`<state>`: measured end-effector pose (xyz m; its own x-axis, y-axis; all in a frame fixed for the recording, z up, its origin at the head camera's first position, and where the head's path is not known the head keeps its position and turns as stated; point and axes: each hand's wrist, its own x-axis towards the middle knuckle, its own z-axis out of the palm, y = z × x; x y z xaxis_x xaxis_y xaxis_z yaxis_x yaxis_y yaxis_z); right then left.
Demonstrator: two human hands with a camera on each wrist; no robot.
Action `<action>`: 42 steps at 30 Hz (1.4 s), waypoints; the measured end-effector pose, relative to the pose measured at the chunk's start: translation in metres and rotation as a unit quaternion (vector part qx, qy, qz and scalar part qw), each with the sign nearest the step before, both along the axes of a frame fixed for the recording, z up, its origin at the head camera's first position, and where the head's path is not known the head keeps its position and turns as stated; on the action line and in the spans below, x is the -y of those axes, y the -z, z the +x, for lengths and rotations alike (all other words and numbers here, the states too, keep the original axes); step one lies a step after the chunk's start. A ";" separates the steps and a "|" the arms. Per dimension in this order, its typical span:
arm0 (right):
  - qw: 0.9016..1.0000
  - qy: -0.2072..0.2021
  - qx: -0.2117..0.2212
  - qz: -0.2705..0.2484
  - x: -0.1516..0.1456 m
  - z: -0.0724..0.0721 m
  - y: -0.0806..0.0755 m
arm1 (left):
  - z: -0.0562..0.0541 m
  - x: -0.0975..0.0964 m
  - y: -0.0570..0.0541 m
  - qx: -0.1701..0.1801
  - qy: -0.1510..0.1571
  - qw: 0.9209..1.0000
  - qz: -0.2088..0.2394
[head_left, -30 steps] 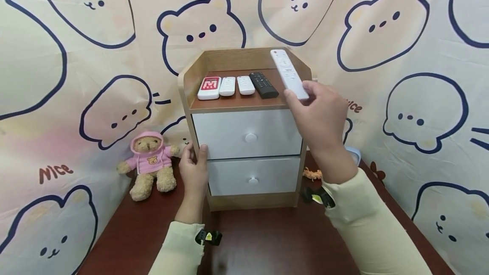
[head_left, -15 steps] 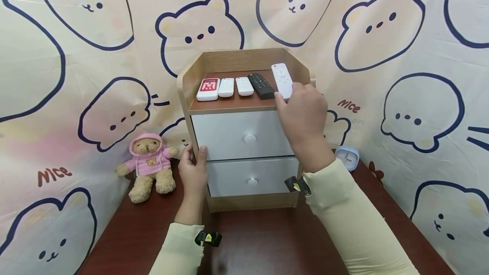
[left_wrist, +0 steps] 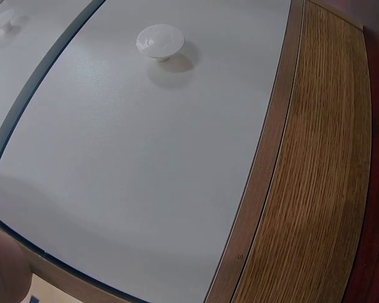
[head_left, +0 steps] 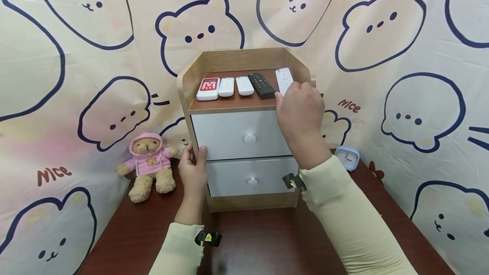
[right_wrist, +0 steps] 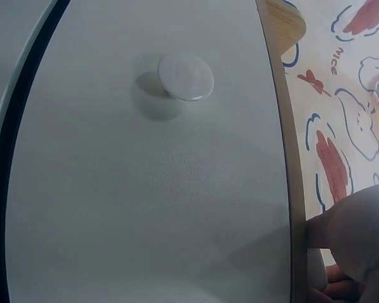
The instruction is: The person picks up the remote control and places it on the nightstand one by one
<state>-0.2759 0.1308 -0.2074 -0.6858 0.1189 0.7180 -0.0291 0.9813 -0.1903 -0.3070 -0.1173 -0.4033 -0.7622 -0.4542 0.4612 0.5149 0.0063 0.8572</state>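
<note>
My right hand (head_left: 299,109) holds a long white remote control (head_left: 284,79) at the right end of the top shelf of a small wooden cabinet (head_left: 252,203). Its far end points to the back, while the hand covers its near end. To its left lie a black remote (head_left: 261,85), two small white remotes (head_left: 226,87) and a white one with a red face (head_left: 209,88). Low on the cabinet's left side, my left hand (head_left: 194,173) rests with the thumb at the front edge; its other fingers are partly hidden. In the right wrist view, the remote's end (right_wrist: 316,270) shows beside the fingers.
Two white drawers, an upper drawer (head_left: 237,135) and a lower drawer (head_left: 233,177), are closed, each with a round knob. A teddy bear in a pink hoodie (head_left: 150,166) sits left on the dark red table (head_left: 252,241). A blue clock (head_left: 347,158) stands to the right.
My right hand has lowered the white remote from above the shelf's right side and moved it left and down beside the black one. My left hand stays on the cabinet's side.
</note>
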 end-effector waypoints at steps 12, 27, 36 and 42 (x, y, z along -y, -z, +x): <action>0.998 0.039 0.041 0.040 0.003 0.000 -0.003 | 0.000 0.000 0.000 -0.016 0.007 1.000 0.011; 0.995 0.049 0.072 0.056 0.002 0.002 -0.007 | -0.001 0.002 0.002 -0.012 0.010 1.000 0.012; 0.996 0.039 0.064 0.042 0.003 0.003 -0.005 | -0.001 0.001 0.001 -0.021 0.013 1.000 0.018; 0.999 0.014 0.038 0.010 0.000 0.008 0.001 | -0.001 0.000 0.001 -0.021 0.009 1.000 0.020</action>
<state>-0.2682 0.1306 -0.2081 -0.7345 0.1245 0.6670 0.0112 0.9851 -0.1716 -0.3075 -0.1174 -0.4040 -0.7512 -0.4585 0.4749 0.5499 -0.0366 0.8344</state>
